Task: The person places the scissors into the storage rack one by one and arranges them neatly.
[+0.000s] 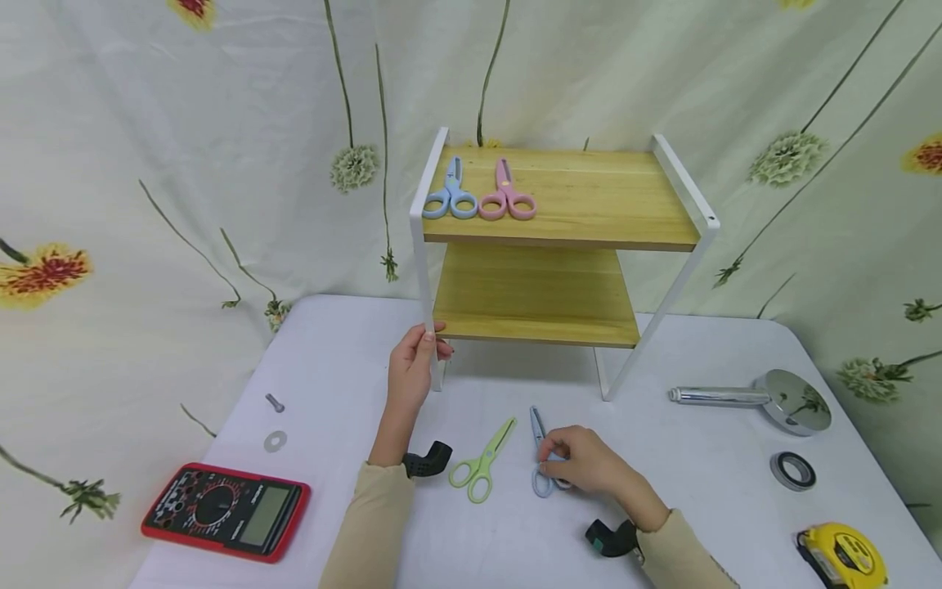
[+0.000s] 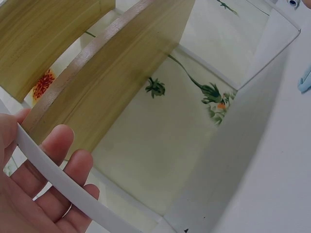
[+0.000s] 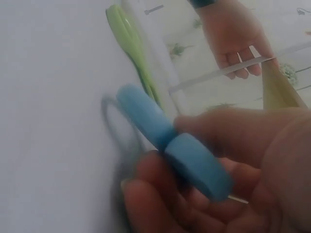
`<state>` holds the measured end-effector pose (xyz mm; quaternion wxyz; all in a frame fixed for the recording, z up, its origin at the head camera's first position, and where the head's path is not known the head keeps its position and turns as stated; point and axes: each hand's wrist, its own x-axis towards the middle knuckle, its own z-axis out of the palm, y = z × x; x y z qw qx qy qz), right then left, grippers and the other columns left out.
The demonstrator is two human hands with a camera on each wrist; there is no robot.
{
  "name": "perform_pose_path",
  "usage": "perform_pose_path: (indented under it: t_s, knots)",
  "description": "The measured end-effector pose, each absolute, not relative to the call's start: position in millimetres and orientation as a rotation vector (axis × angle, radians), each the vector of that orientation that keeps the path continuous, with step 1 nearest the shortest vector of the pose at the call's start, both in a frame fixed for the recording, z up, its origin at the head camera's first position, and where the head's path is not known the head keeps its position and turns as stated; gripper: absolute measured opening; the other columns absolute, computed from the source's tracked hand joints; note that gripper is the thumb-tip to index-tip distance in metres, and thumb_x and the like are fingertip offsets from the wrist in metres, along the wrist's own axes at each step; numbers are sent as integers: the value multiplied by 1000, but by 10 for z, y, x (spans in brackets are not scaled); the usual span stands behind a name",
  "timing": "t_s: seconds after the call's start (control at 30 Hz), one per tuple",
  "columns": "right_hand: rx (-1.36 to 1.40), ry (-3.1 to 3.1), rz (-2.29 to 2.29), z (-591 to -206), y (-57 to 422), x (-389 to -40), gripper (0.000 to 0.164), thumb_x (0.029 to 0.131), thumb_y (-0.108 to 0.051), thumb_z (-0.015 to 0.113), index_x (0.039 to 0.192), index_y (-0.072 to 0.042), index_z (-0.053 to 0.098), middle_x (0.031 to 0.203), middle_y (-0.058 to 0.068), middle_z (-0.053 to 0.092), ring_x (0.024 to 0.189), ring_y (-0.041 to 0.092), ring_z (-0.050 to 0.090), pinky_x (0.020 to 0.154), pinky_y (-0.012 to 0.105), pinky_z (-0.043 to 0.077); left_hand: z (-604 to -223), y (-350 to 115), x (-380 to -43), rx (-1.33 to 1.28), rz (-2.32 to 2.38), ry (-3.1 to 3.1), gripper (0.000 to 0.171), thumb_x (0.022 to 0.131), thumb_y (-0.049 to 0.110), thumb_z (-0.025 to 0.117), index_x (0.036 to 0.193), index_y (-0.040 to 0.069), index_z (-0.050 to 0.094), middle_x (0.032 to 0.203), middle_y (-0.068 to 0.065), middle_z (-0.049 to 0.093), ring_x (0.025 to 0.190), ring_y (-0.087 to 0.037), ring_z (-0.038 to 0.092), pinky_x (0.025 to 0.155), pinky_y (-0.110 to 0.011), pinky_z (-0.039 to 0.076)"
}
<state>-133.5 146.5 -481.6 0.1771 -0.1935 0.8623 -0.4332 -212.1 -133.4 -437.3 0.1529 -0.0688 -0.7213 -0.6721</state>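
My left hand (image 1: 414, 364) grips the white front leg (image 2: 58, 179) of a two-tier shelf, its fingers wrapped round the bar just at the lower wooden board (image 1: 533, 298). In my right hand (image 1: 585, 462) the handles of a pair of blue scissors (image 3: 194, 165) are pinched between thumb and fingers, close over the table; the blades (image 1: 538, 424) point toward the shelf. Just left of them lie green scissors (image 1: 480, 469). On the upper board (image 1: 589, 192), at its left end, light blue scissors (image 1: 451, 196) and pink scissors (image 1: 506, 196) lie side by side, tips pointing back.
At the left are a red-framed multimeter (image 1: 224, 511), a washer (image 1: 275, 442) and a bolt (image 1: 275, 402). The right side holds a chrome shower head (image 1: 795, 401), a roll of black tape (image 1: 793, 471) and a yellow tape measure (image 1: 846, 556). A flowered cloth (image 1: 221, 123) hangs behind.
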Motion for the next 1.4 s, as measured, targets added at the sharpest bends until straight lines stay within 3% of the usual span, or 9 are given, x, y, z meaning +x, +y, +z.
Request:
perform_pose_path:
  t_s: [0.1, 0.27, 0.5, 0.67, 0.93, 1.1, 1.27, 1.4]
  knots:
    - [-557, 2419, -1266, -4845, 1474, -1350, 12, 86, -5, 74, 97, -4, 72, 82, 1, 65, 64, 4, 52, 55, 19, 48, -4371, -1329, -2119, -196, -1927, -2071, 30, 109, 12, 44, 121, -8, 64, 88, -28, 66, 77, -4, 65, 79, -18, 56]
    - [-638, 2331, -1338, -4809, 1495, -1390, 33, 81, -3, 77, 113, 2, 71, 86, 0, 61, 72, 3, 47, 64, 18, 40, -4368, -1331, -2121, -195, -1923, -2071, 30, 109, 12, 44, 121, -8, 64, 86, -22, 67, 77, -3, 65, 80, -18, 56]
    - [-826, 2214, -1533, -4552, 1543, -1413, 44, 84, -1, 76, 123, 15, 63, 84, 4, 59, 67, 0, 46, 57, 16, 41, -4378, -1329, -2126, -191, -1926, -2064, 30, 109, 12, 44, 120, -8, 64, 85, -19, 67, 76, -4, 64, 79, -18, 56]
    - [-1007, 2279, -1580, -4125, 1634, -1422, 38, 84, 4, 76, 119, 13, 66, 82, 10, 60, 76, 0, 52, 58, 18, 45, -4394, -1328, -2134, -186, -1938, -2068, 30, 109, 12, 44, 121, -7, 64, 86, -20, 67, 77, -5, 65, 80, -19, 57]
    - [-1400, 2415, -1535, -3163, 1797, -1433, 39, 82, 6, 78, 120, 5, 69, 89, 0, 70, 79, 8, 58, 65, 21, 52, -4383, -1331, -2136, -182, -1928, -2062, 30, 109, 12, 45, 120, -7, 65, 86, -23, 67, 76, -4, 64, 79, -19, 56]
    - [-1654, 2436, -1577, -2637, 1814, -1505, 39, 86, -3, 80, 122, 5, 69, 90, 0, 72, 80, 8, 60, 70, 19, 53, -4387, -1333, -2146, -182, -1935, -2058, 30, 109, 13, 45, 121, -6, 65, 86, -21, 66, 77, -4, 64, 77, -17, 55]
    - [-1623, 2540, -1556, -2289, 1774, -1641, 38, 83, 2, 79, 119, 10, 68, 86, -7, 69, 78, 9, 57, 68, 17, 49, -4390, -1333, -2145, -192, -1933, -2048, 30, 109, 12, 45, 120, -7, 64, 85, -22, 66, 75, -5, 64, 77, -18, 56]
    - [-1430, 2758, -1462, -2095, 1719, -1775, 40, 81, 6, 80, 120, 5, 71, 88, -11, 70, 76, 6, 58, 66, 14, 48, -4394, -1327, -2144, -198, -1950, -2038, 29, 109, 12, 45, 120, -8, 64, 83, -15, 67, 75, -5, 65, 77, -19, 56]
